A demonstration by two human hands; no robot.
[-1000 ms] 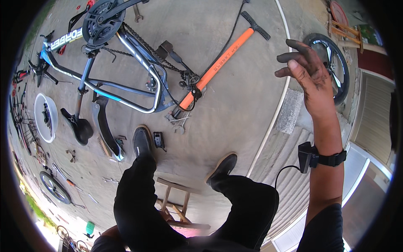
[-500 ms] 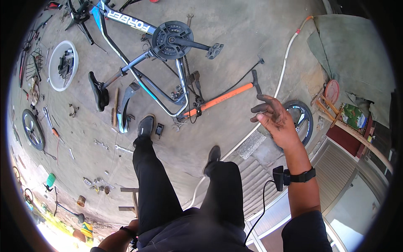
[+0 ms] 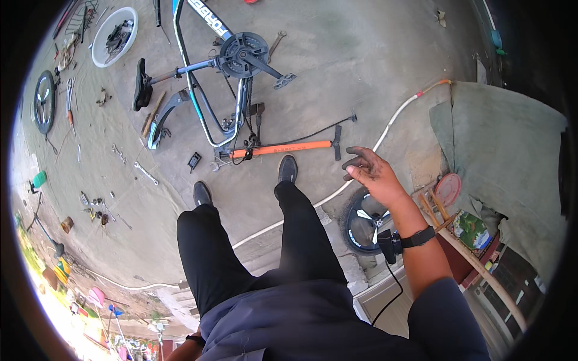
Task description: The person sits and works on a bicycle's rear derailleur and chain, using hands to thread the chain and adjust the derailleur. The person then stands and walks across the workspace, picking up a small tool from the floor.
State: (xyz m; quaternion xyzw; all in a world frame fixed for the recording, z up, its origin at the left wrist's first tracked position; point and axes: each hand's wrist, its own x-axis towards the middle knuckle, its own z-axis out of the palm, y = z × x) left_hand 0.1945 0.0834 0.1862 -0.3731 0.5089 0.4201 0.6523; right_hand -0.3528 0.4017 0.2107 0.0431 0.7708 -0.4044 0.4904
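My right hand (image 3: 372, 173) is raised at the right, dirty with grease. Its fingers are apart and loosely bent, with nothing in them. Beyond its fingertips, on the ground, lies an orange floor pump (image 3: 292, 147) with a black T-shaped handle and a black hose. A blue and white bicycle frame (image 3: 198, 99) with its chainring (image 3: 242, 55) and pedal (image 3: 285, 80) lies just past the pump. Of my left arm (image 3: 183, 352), only a little forearm and a dark wristband show at the lower edge. My shirt hides the left hand's fingers.
A bicycle wheel (image 3: 356, 225) lies below my right hand, beside a pale hose (image 3: 394, 117) crossing the floor. Wrenches (image 3: 146, 173) and small parts lie scattered at left, with another wheel (image 3: 44, 102) and a white basin (image 3: 131, 37) of parts. Farther right stands a wooden stool (image 3: 442, 207).
My view has turned and shifted, and my feet have stepped: the right shoe is now close beside the pump. My right hand stays raised and empty. Less of my left arm shows.
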